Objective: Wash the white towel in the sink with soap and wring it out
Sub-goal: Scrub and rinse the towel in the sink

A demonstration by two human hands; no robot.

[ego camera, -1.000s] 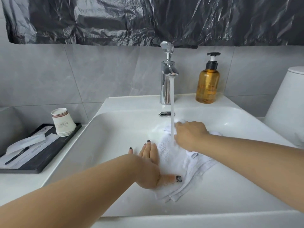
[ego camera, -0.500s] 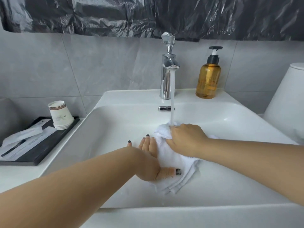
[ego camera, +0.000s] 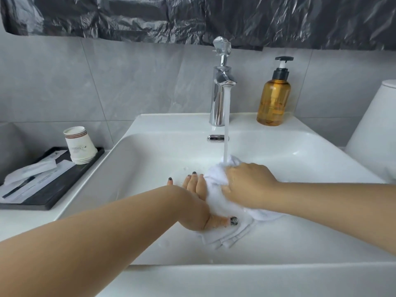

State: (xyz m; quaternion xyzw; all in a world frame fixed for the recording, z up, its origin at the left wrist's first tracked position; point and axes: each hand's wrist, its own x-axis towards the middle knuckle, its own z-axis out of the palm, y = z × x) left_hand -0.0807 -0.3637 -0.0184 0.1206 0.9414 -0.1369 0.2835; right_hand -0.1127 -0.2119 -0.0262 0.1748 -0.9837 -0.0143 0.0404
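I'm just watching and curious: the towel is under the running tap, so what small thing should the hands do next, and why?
Probably the right hand should reach for the soap bottle. The towel already sits bunched under the running water, pinned flat by the left hand, and the bottle stands untouched beside the tap.

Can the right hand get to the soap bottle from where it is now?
Probably yes. The soap bottle stands alone on the sink ledge, nothing between. But the right hand grips the towel and must release it first.
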